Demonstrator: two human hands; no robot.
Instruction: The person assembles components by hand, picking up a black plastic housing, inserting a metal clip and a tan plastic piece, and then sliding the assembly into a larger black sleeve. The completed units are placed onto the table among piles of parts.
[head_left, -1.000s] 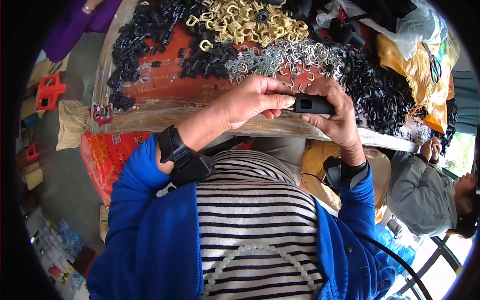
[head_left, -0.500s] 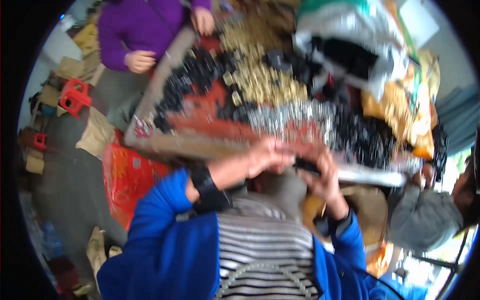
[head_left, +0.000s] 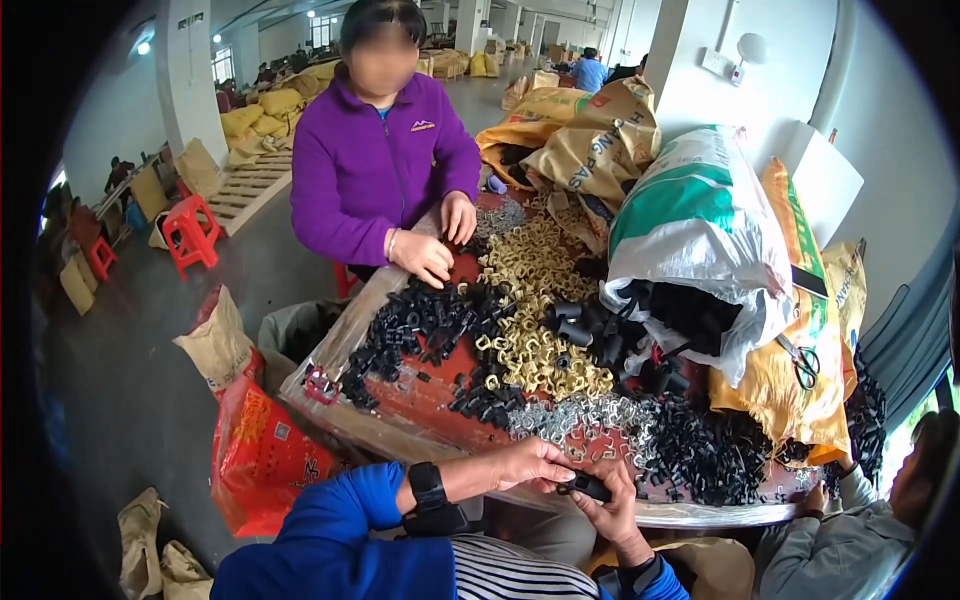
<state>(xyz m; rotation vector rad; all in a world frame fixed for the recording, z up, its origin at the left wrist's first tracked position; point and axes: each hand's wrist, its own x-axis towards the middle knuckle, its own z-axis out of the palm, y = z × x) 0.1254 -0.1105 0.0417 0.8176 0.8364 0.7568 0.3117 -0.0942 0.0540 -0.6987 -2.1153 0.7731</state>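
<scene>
Both hands [head_left: 530, 463] [head_left: 616, 508] hold a black part [head_left: 588, 487], the left seemingly pinching its end.

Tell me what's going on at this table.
A person in a blue jacket holds a black part in the right hand at the table's near edge, with the left hand at its left end. Loose silver hooks, gold clips and black pieces lie heaped on the red tabletop. Across the corner, a co-worker in purple has both hands over more small black parts; another in grey sits at right.
</scene>
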